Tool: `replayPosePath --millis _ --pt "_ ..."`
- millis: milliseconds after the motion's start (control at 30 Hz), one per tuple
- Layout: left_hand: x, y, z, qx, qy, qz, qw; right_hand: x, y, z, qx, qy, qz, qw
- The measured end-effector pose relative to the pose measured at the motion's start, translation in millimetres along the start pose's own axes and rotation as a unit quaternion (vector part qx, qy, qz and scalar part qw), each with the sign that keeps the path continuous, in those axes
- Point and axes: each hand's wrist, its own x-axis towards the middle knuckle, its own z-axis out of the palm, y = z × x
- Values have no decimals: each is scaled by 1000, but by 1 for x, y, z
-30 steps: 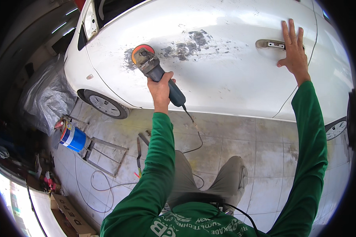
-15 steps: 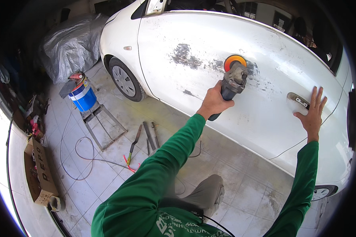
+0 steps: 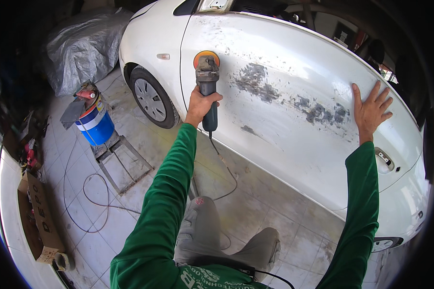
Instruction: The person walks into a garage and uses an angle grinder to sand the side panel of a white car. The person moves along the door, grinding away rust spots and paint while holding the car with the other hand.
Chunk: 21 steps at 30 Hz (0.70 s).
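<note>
Along the door [image 3: 294, 149], the left grip [image 3: 201, 104] is clasping the grinder [image 3: 207, 75], apparently sanding, right hand [image 3: 370, 113] splayed, next stroke likely needing flat contact.

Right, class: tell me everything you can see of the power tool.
The power tool has a dark, plastic-looking body, a scuffed, greyish, metal-looking head and a round orange disc. It points up the picture, disc uppermost, the left hand wrapped round its body. The disc faces the white car door near its front edge; contact and spinning cannot be told. A dark cord leaves its lower end.
</note>
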Motion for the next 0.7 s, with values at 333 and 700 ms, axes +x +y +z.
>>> replayPosePath --millis 333,700 --pt "17 30 17 57 -86 43 994 -1 -7 21 138 167 -8 976" --pt "35 34 18 38 -35 50 997 -20 38 11 191 162 -93 964"
